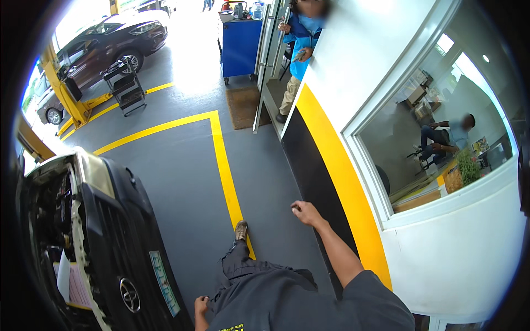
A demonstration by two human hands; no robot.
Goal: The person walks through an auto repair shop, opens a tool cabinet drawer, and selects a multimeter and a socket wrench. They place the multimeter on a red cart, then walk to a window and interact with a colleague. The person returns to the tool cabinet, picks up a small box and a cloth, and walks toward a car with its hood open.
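My right hand (305, 213) swings out in front of me beside the wall, its fingers loosely curled with nothing seen in them. At the lower edge my left hand (202, 304) hangs by my hip, its fingers also curled and no object showing. Neither hand touches anything around it. The nearest thing to my left hand is a dark vehicle (124, 220) with its hood up and the engine bay exposed. Papers (72, 284) lie over that bay. One of my shoes (241, 230) is on the yellow floor line (223, 171).
A person (302, 41) in blue stands in the doorway by an open glass door (264, 83). Ahead are a doormat (243, 107), a blue tool cabinet (241, 48), a black cart (126, 88), a yellow lift post (65, 83) and a dark car (105, 47). Someone sits behind the window (441, 132).
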